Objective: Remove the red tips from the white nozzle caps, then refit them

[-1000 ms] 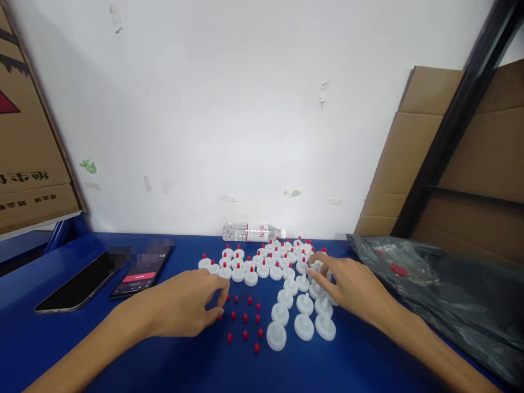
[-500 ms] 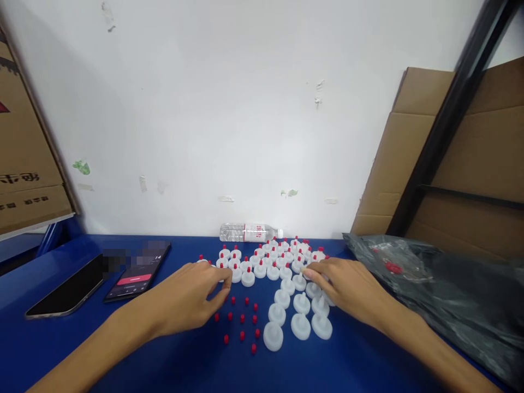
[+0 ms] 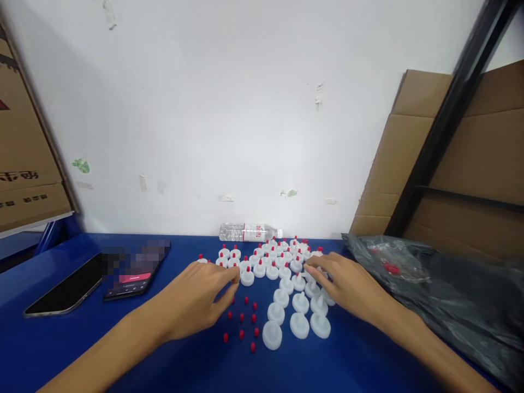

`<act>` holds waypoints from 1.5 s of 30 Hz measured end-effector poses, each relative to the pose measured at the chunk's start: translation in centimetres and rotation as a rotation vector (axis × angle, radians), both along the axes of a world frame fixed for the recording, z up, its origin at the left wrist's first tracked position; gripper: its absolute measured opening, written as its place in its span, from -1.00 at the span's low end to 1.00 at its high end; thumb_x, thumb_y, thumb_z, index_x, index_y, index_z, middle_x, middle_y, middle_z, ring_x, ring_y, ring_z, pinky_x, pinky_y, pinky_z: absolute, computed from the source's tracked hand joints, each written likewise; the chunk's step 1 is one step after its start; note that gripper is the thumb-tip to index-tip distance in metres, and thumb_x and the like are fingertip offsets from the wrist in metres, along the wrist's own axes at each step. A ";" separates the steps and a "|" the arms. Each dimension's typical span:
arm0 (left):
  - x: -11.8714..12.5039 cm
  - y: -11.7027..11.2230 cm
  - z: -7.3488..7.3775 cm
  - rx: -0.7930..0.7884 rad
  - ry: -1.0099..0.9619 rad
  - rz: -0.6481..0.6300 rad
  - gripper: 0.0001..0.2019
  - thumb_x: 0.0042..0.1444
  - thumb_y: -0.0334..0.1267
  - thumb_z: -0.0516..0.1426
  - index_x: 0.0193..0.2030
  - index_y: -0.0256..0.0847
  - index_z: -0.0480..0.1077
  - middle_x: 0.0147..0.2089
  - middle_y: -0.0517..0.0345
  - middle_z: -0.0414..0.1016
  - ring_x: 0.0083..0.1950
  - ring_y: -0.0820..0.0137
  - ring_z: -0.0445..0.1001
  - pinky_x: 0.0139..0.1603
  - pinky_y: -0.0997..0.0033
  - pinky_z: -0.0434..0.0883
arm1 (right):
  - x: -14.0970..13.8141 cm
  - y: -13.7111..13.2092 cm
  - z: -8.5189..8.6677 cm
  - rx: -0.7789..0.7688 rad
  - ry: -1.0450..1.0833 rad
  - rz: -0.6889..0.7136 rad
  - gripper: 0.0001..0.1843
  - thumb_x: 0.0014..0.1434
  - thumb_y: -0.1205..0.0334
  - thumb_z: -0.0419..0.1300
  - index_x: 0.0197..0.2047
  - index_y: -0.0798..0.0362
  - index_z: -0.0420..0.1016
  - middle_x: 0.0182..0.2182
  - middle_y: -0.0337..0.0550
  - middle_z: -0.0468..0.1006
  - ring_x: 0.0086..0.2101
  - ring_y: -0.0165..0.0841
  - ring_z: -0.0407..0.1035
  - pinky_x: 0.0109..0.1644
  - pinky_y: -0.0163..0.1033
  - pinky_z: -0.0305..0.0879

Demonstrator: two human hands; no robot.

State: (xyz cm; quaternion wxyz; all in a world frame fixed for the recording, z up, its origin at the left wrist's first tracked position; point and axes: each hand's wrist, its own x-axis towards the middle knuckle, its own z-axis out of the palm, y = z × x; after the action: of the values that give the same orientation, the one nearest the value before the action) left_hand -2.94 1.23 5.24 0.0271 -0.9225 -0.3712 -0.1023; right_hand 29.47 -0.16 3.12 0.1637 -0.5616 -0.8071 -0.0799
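Observation:
My left hand point(image 3: 204, 297) hovers over the left part of the table, thumb and index finger pinched together. Whatever is between those fingertips is hidden. Beneath and beside it lie several small loose red caps point(image 3: 241, 317). My right hand point(image 3: 341, 281) is closed at the right of the group, and a white nozzle cap point(image 3: 303, 274) seems to poke out at its fingertips, mostly covered by the hand. Several bare white nozzle caps point(image 3: 300, 303) stand in rows in front of it. Behind them, white nozzle caps with red tips point(image 3: 259, 268) are grouped closely.
A clear plastic bottle point(image 3: 249, 232) lies on its side against the wall. Two phones, one blank point(image 3: 65, 289) and one lit point(image 3: 137, 278), are at the left. On the right a dark plastic bag point(image 3: 446, 289) bears a small clear bag with red pieces point(image 3: 392, 267).
My left hand has shifted right, toward the red-tipped caps, covering a loose red cap. The right hand has moved only slightly, fingers still together. The caps on the table look otherwise unchanged.

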 end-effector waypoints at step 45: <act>3.6 -2.9 -3.8 0.376 -0.185 -0.090 -0.74 0.52 -0.15 -0.18 -0.03 -0.07 0.29 -0.30 0.26 0.49 -0.48 0.37 0.48 -0.56 0.37 0.04 | -5.5 -5.2 0.7 -0.131 0.756 0.392 -0.71 0.39 0.07 0.13 0.04 -0.16 0.65 -0.23 -0.18 0.69 -0.24 -0.28 0.54 -0.19 -0.22 0.47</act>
State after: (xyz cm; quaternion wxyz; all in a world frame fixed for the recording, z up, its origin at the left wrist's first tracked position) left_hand 0.62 -1.68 1.41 0.1600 -0.9035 -0.3049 -0.2553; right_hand 24.00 -5.31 3.85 0.4239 -0.3967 -0.7852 0.2156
